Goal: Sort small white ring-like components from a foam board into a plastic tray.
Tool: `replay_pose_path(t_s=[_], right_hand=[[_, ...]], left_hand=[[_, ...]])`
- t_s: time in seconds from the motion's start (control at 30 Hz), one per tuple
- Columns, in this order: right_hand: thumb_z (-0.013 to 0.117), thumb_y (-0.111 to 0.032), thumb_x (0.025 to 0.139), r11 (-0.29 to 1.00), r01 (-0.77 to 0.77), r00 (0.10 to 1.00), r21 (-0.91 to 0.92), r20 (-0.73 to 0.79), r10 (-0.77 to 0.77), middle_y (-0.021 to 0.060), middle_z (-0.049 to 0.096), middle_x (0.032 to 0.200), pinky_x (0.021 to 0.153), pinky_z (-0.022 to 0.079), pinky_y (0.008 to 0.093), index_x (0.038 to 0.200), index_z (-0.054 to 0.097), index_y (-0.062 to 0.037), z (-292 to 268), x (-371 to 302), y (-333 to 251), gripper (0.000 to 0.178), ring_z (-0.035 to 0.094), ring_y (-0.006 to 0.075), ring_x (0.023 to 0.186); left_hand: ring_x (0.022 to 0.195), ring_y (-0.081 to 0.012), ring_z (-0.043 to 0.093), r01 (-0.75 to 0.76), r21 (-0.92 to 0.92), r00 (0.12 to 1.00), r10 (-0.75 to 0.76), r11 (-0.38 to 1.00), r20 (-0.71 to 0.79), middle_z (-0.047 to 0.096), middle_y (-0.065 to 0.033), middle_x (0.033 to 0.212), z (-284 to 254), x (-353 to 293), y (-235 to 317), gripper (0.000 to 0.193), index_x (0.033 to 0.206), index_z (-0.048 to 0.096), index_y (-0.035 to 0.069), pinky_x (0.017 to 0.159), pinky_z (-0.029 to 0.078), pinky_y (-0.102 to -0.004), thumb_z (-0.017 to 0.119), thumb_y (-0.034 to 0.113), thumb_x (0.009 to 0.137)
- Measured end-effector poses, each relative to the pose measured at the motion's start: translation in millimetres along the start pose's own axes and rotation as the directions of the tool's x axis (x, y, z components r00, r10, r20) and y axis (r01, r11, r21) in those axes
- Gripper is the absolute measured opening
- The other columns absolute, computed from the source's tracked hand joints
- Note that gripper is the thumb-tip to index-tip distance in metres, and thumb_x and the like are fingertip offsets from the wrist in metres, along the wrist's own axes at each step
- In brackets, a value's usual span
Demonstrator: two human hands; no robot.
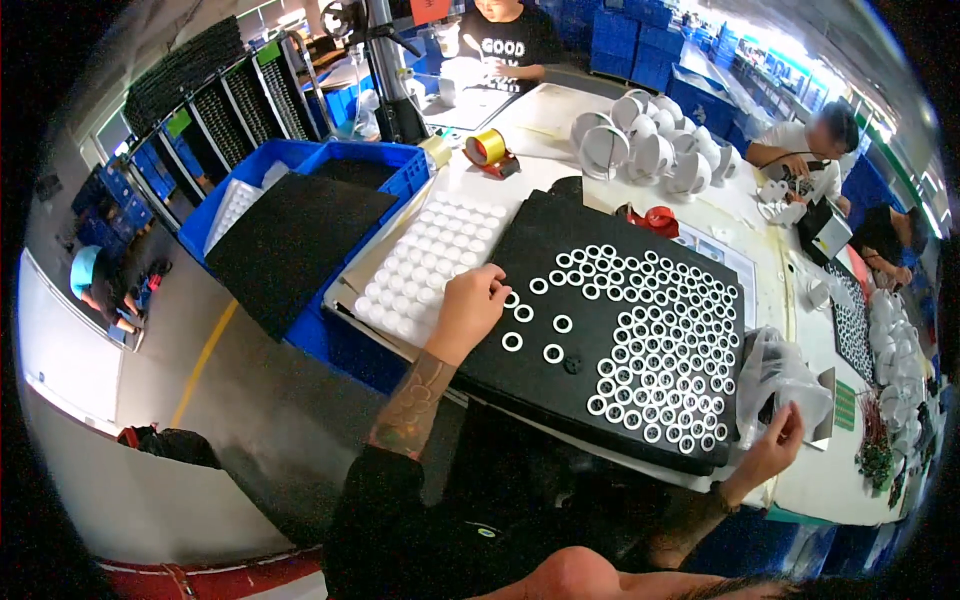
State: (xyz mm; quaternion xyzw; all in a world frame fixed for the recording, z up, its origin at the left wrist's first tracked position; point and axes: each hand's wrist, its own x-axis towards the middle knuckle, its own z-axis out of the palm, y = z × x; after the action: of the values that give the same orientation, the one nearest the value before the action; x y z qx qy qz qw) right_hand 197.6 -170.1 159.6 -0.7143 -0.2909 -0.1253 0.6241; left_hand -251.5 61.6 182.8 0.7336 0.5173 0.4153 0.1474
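Note:
A black foam board (590, 400) lies before me, with many white rings (655, 350) with dark centres crowded on its right half. Toward its left edge, a few more rings are spaced apart, and a small black round part (573, 365) lies near them. My left hand (474, 308) reaches over the board's left edge, its fingertips pinched at the edge of one white ring (511, 299). Off the board's right side, my right hand (772, 452) is closed beside a clear plastic bag (785, 380); whatever its fingers hold is hidden.
A white tray of round caps (430, 265) stands left of the board. Beyond are blue crates (405, 170), a yellow tape roll (487, 148), a red tape roll (655, 220) and piled white lamp housings (650, 145). Co-workers sit at the far side and right.

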Motion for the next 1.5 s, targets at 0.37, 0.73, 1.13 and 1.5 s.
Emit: replay_pose_path(t_s=[0.37, 0.73, 1.13, 1.5], right_hand=[[0.077, -0.016, 0.087, 0.678, 0.705, 0.392, 0.207, 0.683, -0.616, 0.0029, 0.066, 0.116, 0.098, 0.042, 0.0443, 0.126, 0.070, -0.0142, 102, -139, -138, 0.040, 0.059, 0.0258, 0.108], [0.072, -0.019, 0.092, 0.666, 0.744, 0.443, 0.054, 0.706, -0.552, 0.0045, 0.064, 0.111, 0.099, 0.036, 0.0483, 0.115, 0.073, -0.0111, 118, -157, -148, 0.024, 0.055, 0.0280, 0.110], [0.080, -0.016, 0.083, 0.781, 0.607, 0.534, 0.149, 0.652, -0.539, 0.0007, 0.067, 0.097, 0.093, 0.037, 0.0436, 0.101, 0.069, -0.0152, 114, -160, -150, 0.021, 0.060, 0.0243, 0.098], [0.079, -0.005, 0.089, 0.916, 0.035, 0.691, 0.401, 0.652, -0.312, 0.0045, 0.068, 0.080, 0.060, 0.048, 0.0283, 0.099, 0.070, -0.0047, 73, -162, -162, 0.013, 0.063, 0.0144, 0.068]], left_hand=[[0.090, -0.0417, 0.070, -0.047, 0.598, 0.998, 0.058, 0.800, 0.002, 0.071, -0.0229, 0.095, -41, 97, -90, 0.014, 0.088, 0.075, 0.003, 0.079, 0.057, -0.0528, 0.064, 0.011, 0.085], [0.104, -0.0371, 0.066, 0.099, 0.468, 0.995, -0.073, 0.878, -0.075, 0.070, -0.0171, 0.106, -26, 121, -148, 0.015, 0.090, 0.074, 0.011, 0.088, 0.053, -0.0512, 0.068, 0.024, 0.090], [0.108, -0.0426, 0.063, 0.142, 0.402, 0.982, -0.078, 0.904, -0.172, 0.067, -0.0234, 0.113, -10, 121, -148, 0.021, 0.094, 0.068, 0.003, 0.094, 0.051, -0.0547, 0.064, 0.024, 0.094], [0.096, -0.0415, 0.067, 0.149, 0.400, 0.983, -0.092, 0.904, -0.159, 0.070, -0.0213, 0.099, -7, 136, -192, 0.020, 0.092, 0.073, 0.006, 0.083, 0.055, -0.0522, 0.065, 0.024, 0.092]])
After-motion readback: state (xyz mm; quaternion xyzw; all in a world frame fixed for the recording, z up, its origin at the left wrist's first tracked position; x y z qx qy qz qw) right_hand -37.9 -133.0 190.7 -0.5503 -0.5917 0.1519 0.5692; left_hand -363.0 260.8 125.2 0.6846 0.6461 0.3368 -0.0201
